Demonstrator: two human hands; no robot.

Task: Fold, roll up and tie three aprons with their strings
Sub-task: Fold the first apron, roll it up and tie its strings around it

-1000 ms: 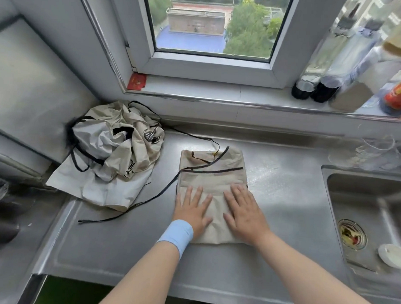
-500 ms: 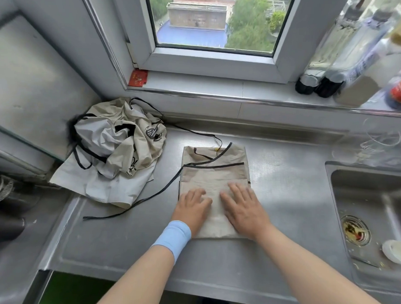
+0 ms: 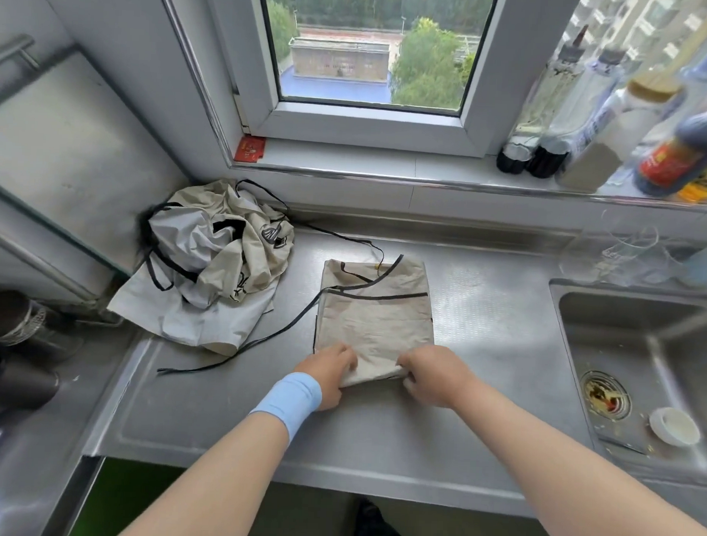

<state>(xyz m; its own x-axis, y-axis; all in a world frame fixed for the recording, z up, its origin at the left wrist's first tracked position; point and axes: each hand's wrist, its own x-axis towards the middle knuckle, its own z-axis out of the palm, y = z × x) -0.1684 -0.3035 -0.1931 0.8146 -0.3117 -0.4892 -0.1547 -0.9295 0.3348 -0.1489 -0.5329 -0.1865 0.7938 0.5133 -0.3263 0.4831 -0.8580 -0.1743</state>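
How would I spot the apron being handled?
Find the steel counter left of the sink. There lies a beige apron, its near edge gripped by the left hand and right hand. Unlike the crumpled pile beside it, it is folded flat and rectangular.

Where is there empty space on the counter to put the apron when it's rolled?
Bare counter lies between the folded apron and the sink. Another patch sits between the loose string and the front edge. The back left is crowded: the apron pile lies there. The sill is lined with bottles.
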